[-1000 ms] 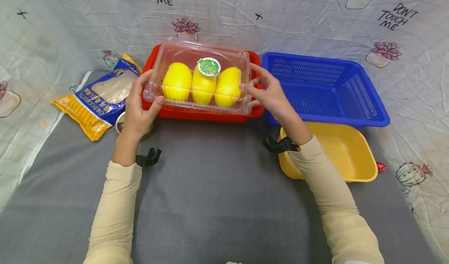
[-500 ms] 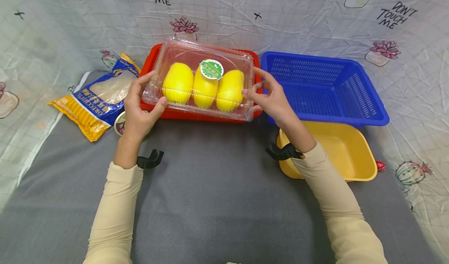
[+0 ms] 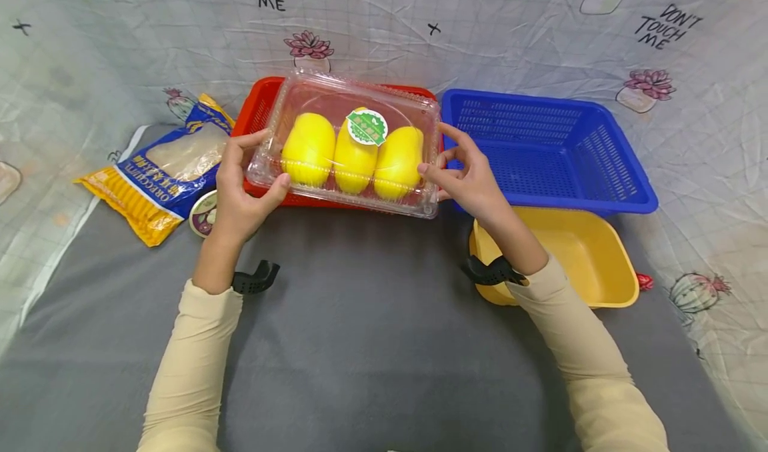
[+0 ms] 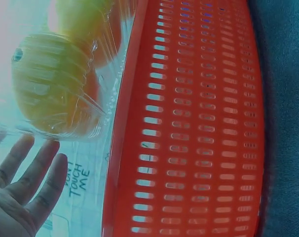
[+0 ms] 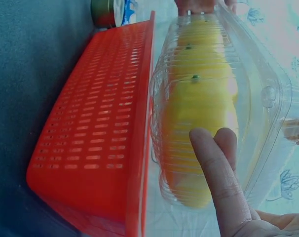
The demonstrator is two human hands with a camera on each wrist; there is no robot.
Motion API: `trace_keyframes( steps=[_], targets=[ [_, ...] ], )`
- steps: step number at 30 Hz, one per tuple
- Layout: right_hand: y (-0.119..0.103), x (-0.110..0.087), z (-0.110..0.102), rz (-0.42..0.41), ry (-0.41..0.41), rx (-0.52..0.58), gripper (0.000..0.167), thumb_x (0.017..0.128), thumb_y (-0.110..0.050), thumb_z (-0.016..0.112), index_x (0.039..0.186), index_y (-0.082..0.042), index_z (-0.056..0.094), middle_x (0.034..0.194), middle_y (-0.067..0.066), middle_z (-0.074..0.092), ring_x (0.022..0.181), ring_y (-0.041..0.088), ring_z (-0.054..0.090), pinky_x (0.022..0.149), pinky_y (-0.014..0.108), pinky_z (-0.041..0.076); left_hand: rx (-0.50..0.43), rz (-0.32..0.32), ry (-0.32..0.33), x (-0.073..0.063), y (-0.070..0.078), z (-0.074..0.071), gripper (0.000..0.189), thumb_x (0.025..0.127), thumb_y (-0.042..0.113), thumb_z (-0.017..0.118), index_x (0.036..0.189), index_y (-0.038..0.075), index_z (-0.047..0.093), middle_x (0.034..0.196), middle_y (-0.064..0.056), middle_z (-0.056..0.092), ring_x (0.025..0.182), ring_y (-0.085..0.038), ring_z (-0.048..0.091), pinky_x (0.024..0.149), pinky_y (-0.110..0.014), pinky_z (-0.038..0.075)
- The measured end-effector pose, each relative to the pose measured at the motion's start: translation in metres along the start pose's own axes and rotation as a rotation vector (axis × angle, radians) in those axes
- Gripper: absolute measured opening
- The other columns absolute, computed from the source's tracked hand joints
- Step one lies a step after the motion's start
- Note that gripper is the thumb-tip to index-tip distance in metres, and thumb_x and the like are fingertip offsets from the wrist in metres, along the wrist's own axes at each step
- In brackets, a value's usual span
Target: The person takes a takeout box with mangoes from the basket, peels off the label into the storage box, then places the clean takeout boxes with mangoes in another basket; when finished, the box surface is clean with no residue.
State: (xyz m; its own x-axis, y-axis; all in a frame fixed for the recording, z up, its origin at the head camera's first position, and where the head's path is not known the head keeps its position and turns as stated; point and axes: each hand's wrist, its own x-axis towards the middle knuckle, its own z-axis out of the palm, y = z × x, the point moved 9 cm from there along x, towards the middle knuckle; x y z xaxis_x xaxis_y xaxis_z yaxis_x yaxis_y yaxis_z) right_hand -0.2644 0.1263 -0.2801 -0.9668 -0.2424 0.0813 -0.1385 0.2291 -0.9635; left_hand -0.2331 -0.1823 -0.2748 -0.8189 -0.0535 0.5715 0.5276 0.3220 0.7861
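A clear plastic clamshell box (image 3: 336, 91) holds three yellow mangoes (image 3: 308, 151), with a round green-and-white sticker (image 3: 367, 127) on its lid. It hangs over the red slotted basket (image 3: 258, 105), covering most of it. My left hand (image 3: 240, 195) grips the left end, thumb at the front corner. At the opposite end my right hand (image 3: 471, 179) holds the box between thumb and fingers. In the right wrist view the box (image 5: 268, 96) is above the basket's rim (image 5: 145, 123). The left wrist view shows several fingertips (image 4: 51, 148) of my left hand under the box.
A blue slotted basket (image 3: 540, 172) stands right of the red one, with a yellow tub (image 3: 579, 259) before it. A blue-and-yellow pasta bag (image 3: 162, 172) lies at the left beside a round tin (image 3: 203, 215). A patterned cloth (image 3: 384, 32) hangs behind.
The mango box has come slightly toward me and to the right, its right end dropping lower in view. Both hands keep their hold and move with it.
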Motion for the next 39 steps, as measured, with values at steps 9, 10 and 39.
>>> trace_keyframes(
  steps=[9, 10, 39],
  targets=[
    [-0.004, -0.012, -0.003, 0.008, -0.018, -0.049, 0.071, 0.093, -0.016, 0.065, 0.153, -0.014, 0.027, 0.1, 0.009, 0.045, 0.073, 0.008, 0.065, 0.066, 0.023, 0.057, -0.016, -0.001, -0.005, -0.004, 0.002, 0.006, 0.06, 0.072, 0.01, 0.073, 0.127, -0.002, 0.05, 0.126, 0.005, 0.053, 0.118, -0.015, 0.051, 0.096, -0.025, 0.048],
    [-0.005, -0.013, -0.004, 0.009, -0.02, -0.05, 0.071, 0.093, -0.015, 0.064, 0.153, -0.014, 0.027, 0.1, 0.009, 0.045, 0.073, 0.008, 0.065, 0.066, 0.023, 0.057, -0.007, 0.0, -0.009, -0.005, 0.002, 0.007, 0.06, 0.072, 0.01, 0.073, 0.126, -0.002, 0.05, 0.126, 0.006, 0.053, 0.117, -0.014, 0.051, 0.095, -0.024, 0.049],
    [0.001, -0.056, -0.013, -0.04, -0.053, -0.019, 0.076, 0.089, -0.001, 0.064, 0.153, -0.013, 0.026, 0.102, 0.013, 0.044, 0.064, 0.014, 0.061, 0.056, 0.021, 0.05, 0.046, 0.124, -0.162, -0.038, 0.024, 0.017, 0.075, 0.064, 0.015, 0.078, 0.128, -0.006, 0.046, 0.126, -0.017, 0.053, 0.103, -0.008, 0.052, 0.08, -0.02, 0.044]
  ],
)
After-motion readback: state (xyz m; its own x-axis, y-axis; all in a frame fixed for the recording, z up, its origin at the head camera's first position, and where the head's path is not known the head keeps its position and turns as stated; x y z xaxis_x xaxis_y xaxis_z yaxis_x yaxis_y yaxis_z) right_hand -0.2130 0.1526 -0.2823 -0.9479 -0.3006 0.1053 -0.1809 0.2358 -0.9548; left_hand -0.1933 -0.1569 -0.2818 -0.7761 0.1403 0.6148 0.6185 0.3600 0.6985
